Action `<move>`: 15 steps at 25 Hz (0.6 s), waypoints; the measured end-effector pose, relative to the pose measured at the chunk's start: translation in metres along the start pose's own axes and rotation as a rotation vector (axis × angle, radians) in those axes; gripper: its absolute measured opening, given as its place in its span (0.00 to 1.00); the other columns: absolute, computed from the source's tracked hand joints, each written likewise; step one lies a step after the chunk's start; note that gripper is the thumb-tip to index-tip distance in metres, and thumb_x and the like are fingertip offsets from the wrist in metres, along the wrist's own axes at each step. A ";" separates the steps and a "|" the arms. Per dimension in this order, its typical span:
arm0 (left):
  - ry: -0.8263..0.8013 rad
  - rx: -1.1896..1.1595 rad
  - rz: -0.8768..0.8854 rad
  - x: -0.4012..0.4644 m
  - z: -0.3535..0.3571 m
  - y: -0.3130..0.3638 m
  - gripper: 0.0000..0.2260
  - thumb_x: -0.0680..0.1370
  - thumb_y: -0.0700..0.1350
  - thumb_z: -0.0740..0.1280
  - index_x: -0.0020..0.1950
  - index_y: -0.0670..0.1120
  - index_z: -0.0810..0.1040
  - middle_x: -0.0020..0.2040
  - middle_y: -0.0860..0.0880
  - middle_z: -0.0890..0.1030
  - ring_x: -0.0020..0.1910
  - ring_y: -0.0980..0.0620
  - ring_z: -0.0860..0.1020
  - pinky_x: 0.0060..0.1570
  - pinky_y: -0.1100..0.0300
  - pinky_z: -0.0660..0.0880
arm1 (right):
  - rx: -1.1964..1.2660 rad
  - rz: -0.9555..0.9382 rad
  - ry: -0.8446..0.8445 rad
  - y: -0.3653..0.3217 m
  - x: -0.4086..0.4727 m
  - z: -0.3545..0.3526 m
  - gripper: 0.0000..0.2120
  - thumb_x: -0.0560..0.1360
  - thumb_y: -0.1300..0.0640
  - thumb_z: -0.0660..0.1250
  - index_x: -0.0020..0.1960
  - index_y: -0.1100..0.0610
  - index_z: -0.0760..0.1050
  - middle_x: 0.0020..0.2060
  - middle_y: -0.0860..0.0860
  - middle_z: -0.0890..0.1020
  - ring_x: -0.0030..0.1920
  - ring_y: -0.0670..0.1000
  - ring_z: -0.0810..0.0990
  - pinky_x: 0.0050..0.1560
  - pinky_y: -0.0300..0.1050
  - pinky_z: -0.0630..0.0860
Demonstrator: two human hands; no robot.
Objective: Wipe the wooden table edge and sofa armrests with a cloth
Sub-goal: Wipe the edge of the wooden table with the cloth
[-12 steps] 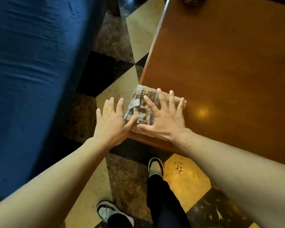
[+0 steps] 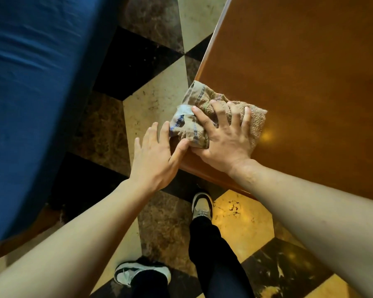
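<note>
1. A blue sofa [image 2: 30, 104] is seen filling the left side of the view, its fabric creased and its lower wooden base visible near the bottom left.
2. A chequered stone floor [image 2: 138, 61] of dark, mottled brown and cream tiles is seen between the sofa and the table.
3. The left hand [image 2: 155, 160] is held flat with fingers extended just beside the table corner; its thumb is laid against the lower edge of the cloth, and nothing is grasped by it.
4. Two shoes [image 2: 202, 206] and dark trouser legs are seen below the hands, standing on the floor.
5. The cloth [image 2: 194, 117], a bunched brown towel with blue markings, is laid over the near-left corner of the wooden table, partly draped off the left edge.
6. The right hand [image 2: 226, 134] is pressed down on the cloth with fingers spread wide; the cloth is pinned under the palm rather than clenched.
7. The wooden table [image 2: 299, 72] is seen filling the upper right, its polished top showing a small light reflection just right of the cloth.
</note>
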State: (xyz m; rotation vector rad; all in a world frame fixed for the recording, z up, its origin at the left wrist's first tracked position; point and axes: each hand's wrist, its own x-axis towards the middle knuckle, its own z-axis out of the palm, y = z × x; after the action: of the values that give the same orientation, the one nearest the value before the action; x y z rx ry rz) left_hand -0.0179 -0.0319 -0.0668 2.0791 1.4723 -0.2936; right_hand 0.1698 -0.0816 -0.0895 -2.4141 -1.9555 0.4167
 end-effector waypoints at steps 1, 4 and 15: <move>0.010 -0.016 -0.019 -0.004 -0.001 -0.005 0.38 0.77 0.73 0.39 0.81 0.52 0.51 0.82 0.44 0.55 0.81 0.47 0.51 0.77 0.38 0.50 | -0.002 0.005 0.023 -0.001 0.000 0.000 0.39 0.74 0.25 0.54 0.81 0.39 0.60 0.76 0.55 0.66 0.73 0.66 0.63 0.76 0.72 0.51; 0.024 -0.037 -0.092 -0.024 -0.011 -0.022 0.39 0.76 0.74 0.38 0.81 0.52 0.51 0.82 0.44 0.55 0.81 0.46 0.52 0.77 0.38 0.50 | 0.020 0.038 -0.002 -0.009 0.002 -0.008 0.34 0.77 0.34 0.64 0.79 0.44 0.65 0.69 0.56 0.71 0.66 0.64 0.68 0.70 0.64 0.60; 0.143 -0.014 -0.180 -0.125 -0.124 -0.110 0.39 0.77 0.71 0.38 0.81 0.49 0.52 0.81 0.44 0.57 0.81 0.45 0.52 0.77 0.37 0.48 | 0.475 -0.055 -0.047 -0.159 -0.004 -0.088 0.27 0.78 0.36 0.66 0.74 0.42 0.70 0.56 0.48 0.73 0.56 0.50 0.70 0.59 0.53 0.71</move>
State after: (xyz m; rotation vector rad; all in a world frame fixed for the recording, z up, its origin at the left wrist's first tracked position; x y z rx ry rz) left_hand -0.1835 -0.0356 0.0596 1.9947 1.7463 -0.2071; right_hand 0.0354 -0.0359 0.0235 -2.0613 -1.6891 0.8327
